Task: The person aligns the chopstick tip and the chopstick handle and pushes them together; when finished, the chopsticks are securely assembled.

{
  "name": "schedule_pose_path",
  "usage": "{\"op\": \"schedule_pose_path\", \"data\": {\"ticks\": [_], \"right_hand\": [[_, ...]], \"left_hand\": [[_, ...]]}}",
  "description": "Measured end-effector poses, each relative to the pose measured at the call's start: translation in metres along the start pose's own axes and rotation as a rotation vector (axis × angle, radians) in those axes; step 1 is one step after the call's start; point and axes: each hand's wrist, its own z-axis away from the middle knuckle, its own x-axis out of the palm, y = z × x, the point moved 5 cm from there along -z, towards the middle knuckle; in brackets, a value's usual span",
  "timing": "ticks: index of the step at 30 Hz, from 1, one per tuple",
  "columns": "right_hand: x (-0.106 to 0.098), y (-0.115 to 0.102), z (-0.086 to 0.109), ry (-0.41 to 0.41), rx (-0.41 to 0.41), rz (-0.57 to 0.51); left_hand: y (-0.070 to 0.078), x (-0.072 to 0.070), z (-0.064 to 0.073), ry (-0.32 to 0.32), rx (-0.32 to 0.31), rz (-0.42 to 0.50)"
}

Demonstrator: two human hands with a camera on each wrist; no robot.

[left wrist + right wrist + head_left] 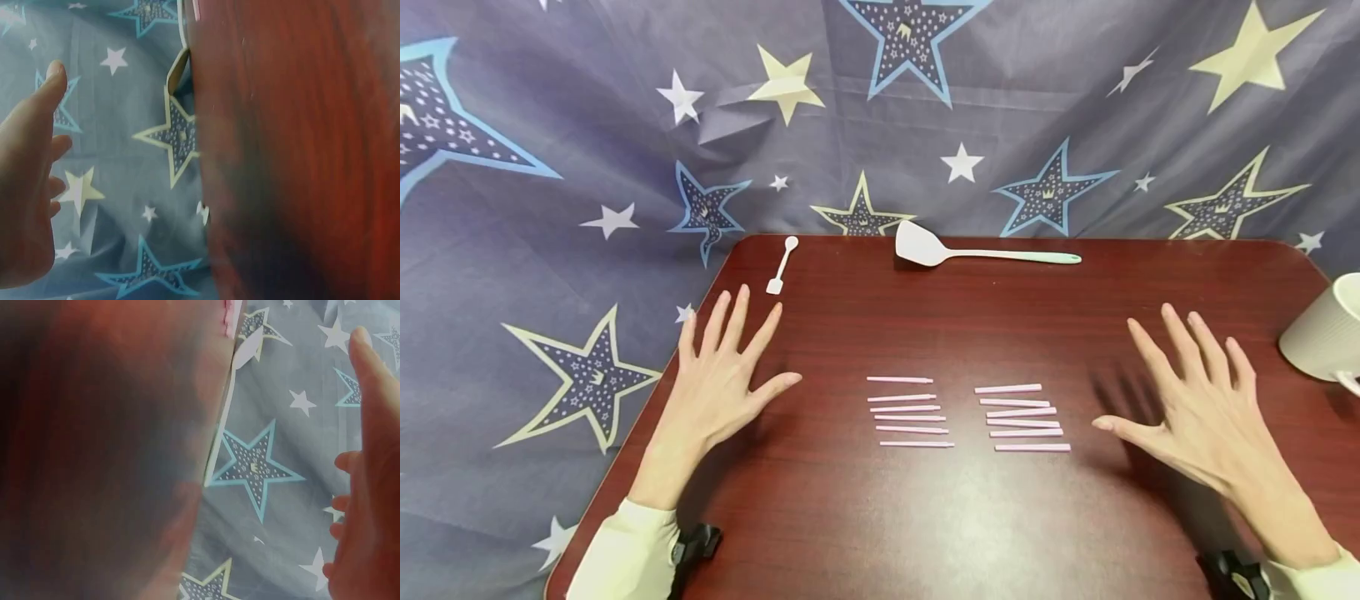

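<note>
My left hand hovers over the left side of the table with its fingers spread and nothing in it. Across from it, my right hand is spread the same way and holds nothing. Between the hands lie two columns of slim pink sticks. The left column has several thinner sticks with a narrow tip at the right end. Several slightly thicker pink sticks form the right column. A small white double-ended spoon lies just beyond my left fingertips.
A white spatula with a pale green handle end lies along the back edge of the dark red table. At the far right stands a ribbed white mug. A grey star-patterned cloth hangs behind the table and at its left.
</note>
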Motion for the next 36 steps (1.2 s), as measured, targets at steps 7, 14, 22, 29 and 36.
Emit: {"op": "schedule_pose_path", "data": {"ticks": [7, 14, 22, 29, 36], "right_hand": [[0.009, -0.022, -0.001, -0.033, -0.082, -0.203], [0.019, -0.049, 0.003, -0.085, -0.203, -0.350], [0.030, -0.067, 0.011, -0.091, -0.275, -0.405], [0.036, -0.074, 0.012, -0.099, -0.295, -0.391], [0.041, -0.077, 0.014, -0.079, -0.319, -0.375]], "left_hand": [[0.031, 0.011, 0.004, -0.029, 0.033, 0.317], [0.070, 0.021, 0.008, -0.066, 0.083, 0.584], [0.098, 0.037, 0.014, -0.104, 0.174, 0.669], [0.115, 0.052, 0.018, -0.076, 0.266, 0.636], [0.126, 0.063, 0.021, -0.061, 0.343, 0.545]]}}
